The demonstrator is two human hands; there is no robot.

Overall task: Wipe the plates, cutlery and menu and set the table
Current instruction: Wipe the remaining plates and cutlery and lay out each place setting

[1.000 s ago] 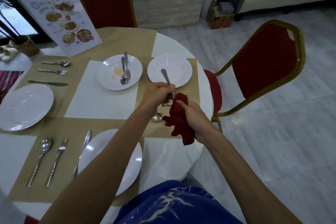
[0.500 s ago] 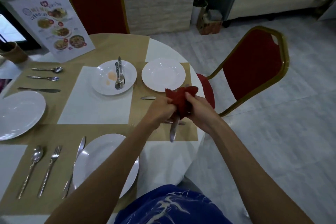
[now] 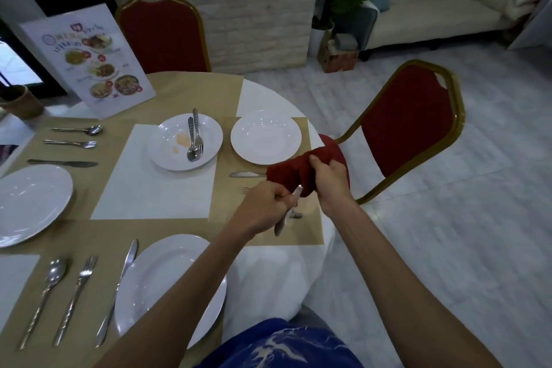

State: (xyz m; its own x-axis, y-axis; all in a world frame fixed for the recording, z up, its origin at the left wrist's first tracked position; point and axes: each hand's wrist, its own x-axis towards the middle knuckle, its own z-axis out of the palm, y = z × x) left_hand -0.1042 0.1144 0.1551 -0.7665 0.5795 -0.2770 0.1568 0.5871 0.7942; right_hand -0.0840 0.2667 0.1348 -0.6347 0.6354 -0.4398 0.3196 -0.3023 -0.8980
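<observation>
My left hand (image 3: 263,206) grips a metal spoon (image 3: 280,225) by its middle, the handle pointing down toward me. Its upper end is buried in a red cloth (image 3: 286,173), which my right hand (image 3: 331,179) squeezes around it. Both hands hover over the tan placemat (image 3: 310,230) at the table's right edge. Just beyond them stands a clean white plate (image 3: 265,136). On the mat lie a knife (image 3: 245,174) and a fork (image 3: 245,189), partly hidden by my hands. A stained plate (image 3: 179,155) carries a spoon and fork. The menu (image 3: 92,60) stands at the back left.
Two place settings sit on the left: a plate (image 3: 167,287) with knife, fork and spoon near me, and another plate (image 3: 30,203) with cutlery beyond it. Red chairs stand behind the table (image 3: 164,36) and at its right (image 3: 409,119). A plant pot (image 3: 21,104) sits far left.
The spoon has been flipped: its handle pointed away over the clean plate, now it points down toward me. The cloth has risen from below my right hand to wrap the upper end.
</observation>
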